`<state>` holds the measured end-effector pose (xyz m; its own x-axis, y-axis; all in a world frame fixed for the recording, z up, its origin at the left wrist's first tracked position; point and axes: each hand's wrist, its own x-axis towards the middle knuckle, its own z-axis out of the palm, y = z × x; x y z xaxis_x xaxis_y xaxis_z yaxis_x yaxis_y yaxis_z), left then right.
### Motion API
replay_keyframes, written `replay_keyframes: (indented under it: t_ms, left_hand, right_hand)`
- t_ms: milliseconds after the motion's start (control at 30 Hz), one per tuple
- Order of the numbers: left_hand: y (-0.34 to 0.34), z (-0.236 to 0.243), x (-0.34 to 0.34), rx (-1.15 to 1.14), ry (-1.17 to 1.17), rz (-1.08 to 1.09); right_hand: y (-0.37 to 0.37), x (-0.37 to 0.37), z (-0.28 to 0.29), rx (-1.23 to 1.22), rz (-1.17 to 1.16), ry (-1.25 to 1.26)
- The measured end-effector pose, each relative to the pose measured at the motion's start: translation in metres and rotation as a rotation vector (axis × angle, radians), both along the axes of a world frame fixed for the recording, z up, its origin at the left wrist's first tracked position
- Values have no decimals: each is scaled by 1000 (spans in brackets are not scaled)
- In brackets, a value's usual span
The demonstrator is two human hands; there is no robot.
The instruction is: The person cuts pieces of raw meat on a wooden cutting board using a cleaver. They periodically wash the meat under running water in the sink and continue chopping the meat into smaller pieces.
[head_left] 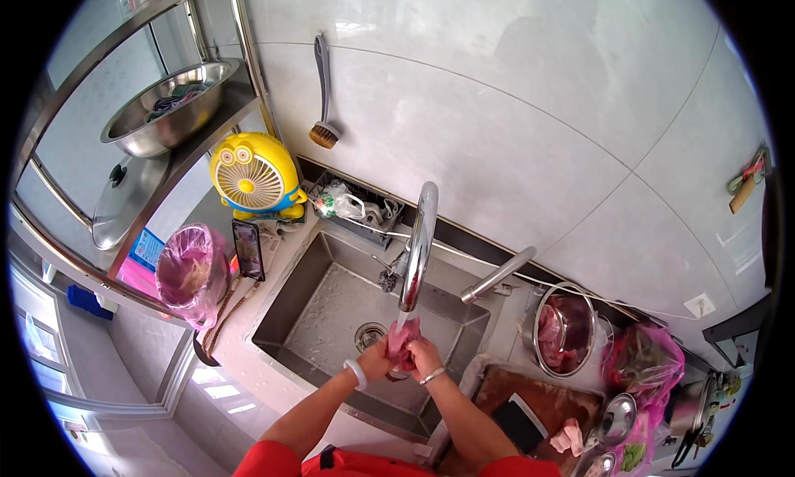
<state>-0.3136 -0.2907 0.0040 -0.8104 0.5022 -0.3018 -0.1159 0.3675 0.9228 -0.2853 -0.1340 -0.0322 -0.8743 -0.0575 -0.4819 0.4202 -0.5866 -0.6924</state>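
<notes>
Both of my hands are over the steel sink [302,270], under the curved chrome faucet [422,228]. A piece of raw pink meat [403,341] is between them, just below the spout, where water appears to run onto it. My left hand [377,362] grips the meat from the left, with a pale bangle on the wrist. From the right, my right hand [426,358] closes on the same piece; a thin bracelet circles that wrist. The fingers partly hide the meat. Behind the left hand, the round drain [370,336] shows in the wet basin.
A steel bowl [593,320] of raw meat stands right of the sink. Nearer, a cutting board [571,398] bears a cleaver [520,423] and a meat scrap [568,437]. Leftward are a yellow fan [258,179], a phone [248,249] and a pink-lined bin [192,266]. A second spout [501,274] juts over the sink.
</notes>
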Motion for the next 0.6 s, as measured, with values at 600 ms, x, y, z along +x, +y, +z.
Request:
replay_keyframes:
  t_ms: [600]
  left_hand:
    - [-34, 13, 16, 1264, -939, 198]
  right_hand:
    - [-32, -2, 78, 368, 398, -113]
